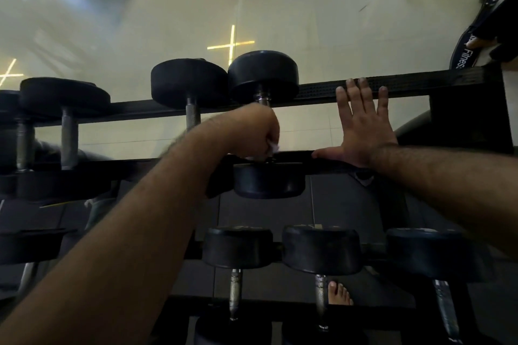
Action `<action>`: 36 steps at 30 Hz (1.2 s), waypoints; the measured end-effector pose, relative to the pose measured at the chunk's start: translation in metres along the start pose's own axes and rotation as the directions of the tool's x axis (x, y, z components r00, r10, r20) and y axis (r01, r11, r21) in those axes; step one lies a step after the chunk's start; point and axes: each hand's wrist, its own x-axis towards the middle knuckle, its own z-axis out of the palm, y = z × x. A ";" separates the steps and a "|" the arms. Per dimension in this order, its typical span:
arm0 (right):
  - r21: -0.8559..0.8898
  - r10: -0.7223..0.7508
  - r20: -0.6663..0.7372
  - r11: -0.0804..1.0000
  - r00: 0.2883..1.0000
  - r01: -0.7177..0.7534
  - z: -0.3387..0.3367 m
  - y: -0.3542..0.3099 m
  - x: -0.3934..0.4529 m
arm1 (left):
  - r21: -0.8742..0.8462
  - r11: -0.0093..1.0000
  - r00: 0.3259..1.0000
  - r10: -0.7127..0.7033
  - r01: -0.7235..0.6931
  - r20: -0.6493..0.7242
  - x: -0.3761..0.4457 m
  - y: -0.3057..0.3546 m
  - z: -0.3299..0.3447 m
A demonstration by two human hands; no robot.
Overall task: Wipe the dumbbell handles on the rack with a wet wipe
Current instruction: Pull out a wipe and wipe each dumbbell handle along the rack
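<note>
My left hand [252,131] is closed around the handle of a black dumbbell [263,75] on the top shelf of the rack [406,85]. A bit of white wet wipe [273,148] shows under its fingers. The handle is mostly hidden by the fist; only a short metal stub shows near the far head. My right hand [361,126] lies flat and open, fingers on the rear rail, thumb on the front rail. Another dumbbell [189,84] sits just left, its knurled handle bare.
More dumbbells [67,98] line the top shelf to the left. Three dumbbells [321,249] rest on the lower shelf. A bare foot [339,293] stands on the dark floor below. A mirror behind the rack reflects gym equipment; a belt [462,56] hangs at the right.
</note>
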 end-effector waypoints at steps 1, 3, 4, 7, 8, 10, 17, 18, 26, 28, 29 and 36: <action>-0.002 0.001 0.000 1.000 1.000 -0.001 0.000 0.000 0.000 | -0.060 0.998 0.994 0.001 -0.008 -0.107 0.001 0.002 -0.001; 0.000 -0.001 0.000 1.000 1.000 0.001 0.000 0.000 0.000 | -0.092 0.994 0.984 0.049 -0.065 -0.169 0.009 0.015 0.005; 0.003 0.001 -0.007 1.000 1.000 -0.001 -0.001 -0.001 0.001 | -0.064 0.995 0.992 0.069 -0.076 -0.102 0.013 0.024 0.012; 0.000 -0.001 0.003 1.000 1.000 0.001 -0.002 -0.001 0.001 | -0.049 0.999 0.997 0.023 -0.019 0.078 0.010 0.019 0.014; -0.001 -0.002 0.006 1.000 1.000 0.002 -0.002 -0.002 0.000 | -0.090 0.996 0.991 -0.016 0.028 0.136 0.002 0.008 0.005; -0.001 -0.002 0.014 1.000 1.000 0.002 -0.002 -0.001 0.000 | -0.112 0.986 0.966 -0.096 0.126 0.241 -0.016 -0.018 -0.016; -0.005 -0.007 0.021 1.000 1.000 0.007 -0.003 -0.001 0.000 | -0.266 0.940 0.976 -0.213 0.215 0.035 -0.023 -0.016 0.017; -0.007 -0.006 0.020 1.000 1.000 0.007 -0.003 -0.001 0.001 | -0.362 0.916 0.983 -0.182 0.172 0.006 -0.024 -0.015 0.021; -0.023 -0.012 0.006 1.000 1.000 0.012 -0.001 -0.001 0.001 | -0.050 0.998 0.645 -0.063 0.039 -0.761 0.010 -0.005 0.057; -0.017 -0.016 0.008 1.000 1.000 0.016 0.000 -0.001 0.002 | -0.074 0.996 0.816 -0.007 -0.044 -0.578 0.007 -0.013 0.047; -0.010 -0.020 0.016 1.000 1.000 0.020 -0.001 -0.001 0.002 | -0.116 0.991 0.902 0.010 -0.067 -0.432 0.002 -0.020 0.042; -0.013 -0.010 0.015 1.000 1.000 0.010 0.001 -0.001 0.002 | -0.306 0.950 0.545 -0.293 0.069 -0.786 -0.006 -0.030 0.040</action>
